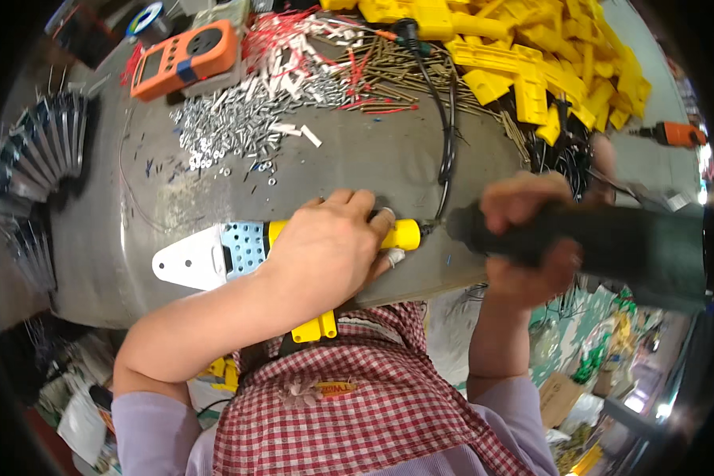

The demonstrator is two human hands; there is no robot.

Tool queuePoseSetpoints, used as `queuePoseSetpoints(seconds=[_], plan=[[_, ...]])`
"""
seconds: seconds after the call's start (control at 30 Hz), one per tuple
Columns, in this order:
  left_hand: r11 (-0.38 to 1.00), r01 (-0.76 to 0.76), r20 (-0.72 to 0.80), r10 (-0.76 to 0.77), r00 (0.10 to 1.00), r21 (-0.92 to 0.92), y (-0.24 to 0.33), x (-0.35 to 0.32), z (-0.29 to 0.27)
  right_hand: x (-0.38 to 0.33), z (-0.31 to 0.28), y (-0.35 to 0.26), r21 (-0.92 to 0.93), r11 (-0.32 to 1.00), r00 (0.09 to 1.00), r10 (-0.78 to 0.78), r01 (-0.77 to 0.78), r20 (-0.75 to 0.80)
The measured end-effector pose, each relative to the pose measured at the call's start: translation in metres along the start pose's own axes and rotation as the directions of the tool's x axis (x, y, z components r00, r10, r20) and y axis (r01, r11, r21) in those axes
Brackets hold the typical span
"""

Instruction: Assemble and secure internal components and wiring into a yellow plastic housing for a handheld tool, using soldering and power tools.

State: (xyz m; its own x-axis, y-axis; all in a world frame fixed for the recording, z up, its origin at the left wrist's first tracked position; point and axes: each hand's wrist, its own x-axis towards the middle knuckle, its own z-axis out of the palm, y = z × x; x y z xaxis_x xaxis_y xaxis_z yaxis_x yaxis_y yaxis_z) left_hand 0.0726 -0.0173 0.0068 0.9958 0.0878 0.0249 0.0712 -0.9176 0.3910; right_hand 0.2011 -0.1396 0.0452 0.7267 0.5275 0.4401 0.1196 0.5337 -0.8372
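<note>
My left hand (329,242) is closed over the yellow handle of a pipe welding iron and presses it to the bench. The iron has a flat silver heating plate (189,260) with two holes and a light-blue perforated guard (244,247). A black cord (446,163) runs from its yellow end cap (405,234) toward the back. Right of the cap, my right hand (531,238) is wrapped round a dark electric screwdriver (611,238), blurred by motion. The screwdriver lies roughly level, its narrow end toward the iron and apart from it. The left fingertips are partly hidden.
Screws (222,127), white sleeves with red wires (282,63) and long brass-coloured rods (420,75) lie behind my hands. Yellow plastic shells (523,63) are heaped at back right. An orange multimeter (186,59) stands back left, metal plates (44,147) far left. A yellow piece (316,327) is below the bench edge.
</note>
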Motion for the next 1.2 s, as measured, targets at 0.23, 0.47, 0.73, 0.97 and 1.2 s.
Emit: queuePoseSetpoints(seconds=[0.23, 0.47, 0.73, 0.97, 1.2], plan=[[0.998, 0.05, 0.003, -0.05, 0.999, -0.033, -0.003, -0.004, 0.003, -0.009, 0.011, 0.009, -0.061, 0.99, 0.984, 0.133, -0.126, 0.118], [1.0, -0.008, -0.064, 0.009, 0.998, 0.014, -0.002, -0.005, 0.007, -0.005, 0.008, 0.026, 0.05, 0.989, 0.938, 0.113, -0.136, 0.329], [1.0, 0.018, -0.026, -0.017, 1.0, 0.025, 0.004, -0.005, 0.011, 0.005, 0.006, 0.04, 0.212, 0.977, 0.811, -0.143, 0.024, 0.567], [0.999, 0.022, 0.011, -0.022, 1.0, -0.024, 0.002, -0.007, 0.01, -0.026, 0.018, 0.002, 0.033, 0.995, 0.975, 0.081, -0.09, 0.209], [1.0, 0.02, 0.048, -0.02, 0.999, -0.001, -0.008, -0.007, 0.007, -0.015, 0.008, 0.026, 0.124, 0.988, 0.873, 0.019, -0.091, 0.487]])
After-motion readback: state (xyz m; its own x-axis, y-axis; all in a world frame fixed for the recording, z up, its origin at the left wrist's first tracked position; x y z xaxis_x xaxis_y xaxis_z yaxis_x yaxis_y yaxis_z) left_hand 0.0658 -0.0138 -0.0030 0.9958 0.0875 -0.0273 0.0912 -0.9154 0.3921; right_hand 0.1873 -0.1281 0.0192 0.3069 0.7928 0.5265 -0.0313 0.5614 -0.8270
